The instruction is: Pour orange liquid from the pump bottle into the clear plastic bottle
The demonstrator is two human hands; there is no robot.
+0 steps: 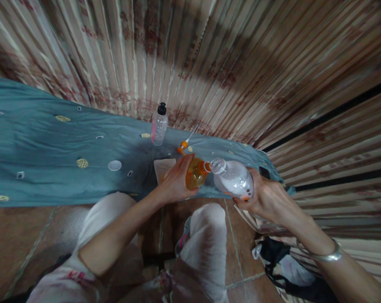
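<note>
My left hand [177, 180] is wrapped round a bottle of orange-yellow liquid [196, 173], tipped so its neck points right. In my right hand [262, 194] is a clear plastic bottle [233, 178], its open mouth leaning left toward the other neck. The two mouths meet or nearly meet; I cannot tell whether liquid is passing. Behind my left hand lies an orange pump top [183, 146] with a thin tube. A clear squeeze bottle with a black cap [159, 126] stands upright farther back. A small white round lid [115, 165] lies to the left.
A teal patterned cloth [51, 147] covers the long surface. A pale folded cloth [163, 166] lies beside my left hand. Pleated curtains [177, 54] hang behind. A black object [264, 172] sits past my right hand. A dark bag [281, 261] rests low at right.
</note>
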